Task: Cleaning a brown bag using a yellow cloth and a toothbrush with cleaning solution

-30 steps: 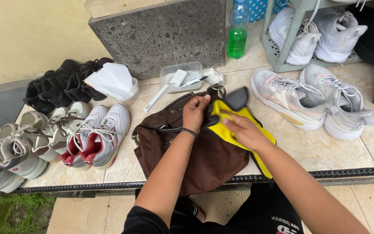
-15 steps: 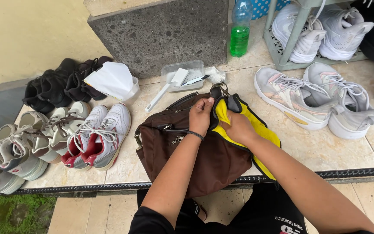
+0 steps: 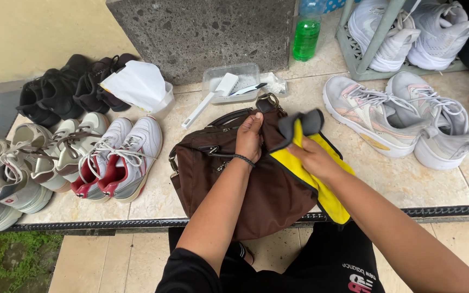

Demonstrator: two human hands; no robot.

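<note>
Brown bag (image 3: 256, 190) matt fabric; yellow cloth (image 3: 321, 184) soft; ledge (image 3: 408, 179) glossy tile.

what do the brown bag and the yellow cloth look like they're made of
Brown bag: probably soft nylon-like fabric, matte; it slumps and creases, with darker smooth handles, maybe leather. Yellow cloth: likely microfibre, matte, dark-edged, draping limply from the right hand.

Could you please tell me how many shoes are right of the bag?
4: two shoes on the tiles, two on the rack behind; more may be hidden.
</note>
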